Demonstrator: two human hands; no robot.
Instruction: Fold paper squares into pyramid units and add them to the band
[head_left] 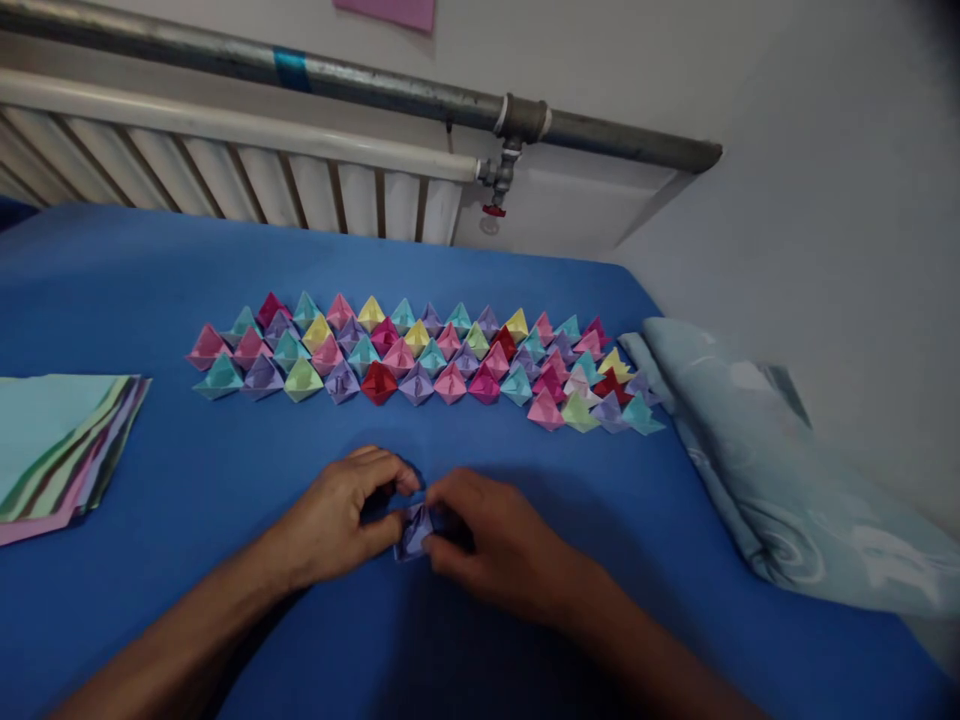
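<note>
A small purple folded paper piece [414, 533] is between my two hands, low in the middle of the head view, over the blue surface. My left hand [341, 515] has its thumb against the paper's left side, with the index finger curled above it. From the right, my right hand [491, 530] pinches the paper between thumb and index finger. Beyond my hands stand several rows of folded paper boats [416, 385] in pink, purple, teal, yellow, green and red, set close together.
A fanned stack of coloured paper sheets [60, 440] lies at the left on the blue surface [187, 480]. At the right is a folded pale teal cloth [765, 470] against the wall. A white radiator [285, 185] and a metal pipe [397, 90] run behind.
</note>
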